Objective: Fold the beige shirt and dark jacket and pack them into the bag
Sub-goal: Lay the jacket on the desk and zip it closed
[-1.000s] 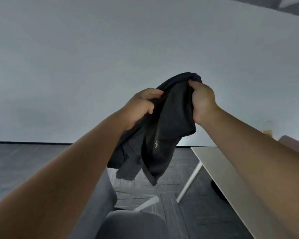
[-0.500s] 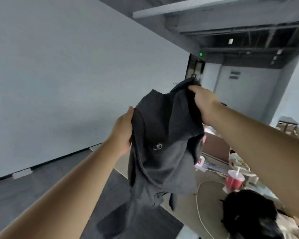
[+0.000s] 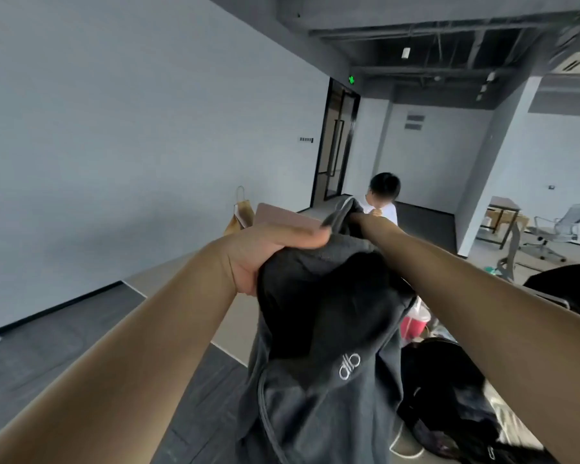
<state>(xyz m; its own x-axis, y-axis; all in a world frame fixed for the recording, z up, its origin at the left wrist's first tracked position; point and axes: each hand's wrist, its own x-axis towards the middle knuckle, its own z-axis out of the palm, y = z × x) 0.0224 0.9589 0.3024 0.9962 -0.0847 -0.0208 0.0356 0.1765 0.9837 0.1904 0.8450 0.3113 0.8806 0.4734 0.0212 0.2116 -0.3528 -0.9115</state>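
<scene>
The dark jacket (image 3: 318, 329), held aloft left of the black bag (image 3: 449, 393), is now drawn wider apart. It is clenched in the fingers (image 3: 302, 237) of the left hand (image 3: 258, 262). The right hand (image 3: 358, 218) is hidden by cloth, so its grip cannot be told. Folding is judged not yet begun.

The person is working bare-armed, with forearms, left hand (image 3: 265, 254) and right hand (image 3: 360, 218) showing uncovered throughout.

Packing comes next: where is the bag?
Head view, lower right: the black bag lies on the table just behind the held-up dark jacket, below the red cup.
</scene>
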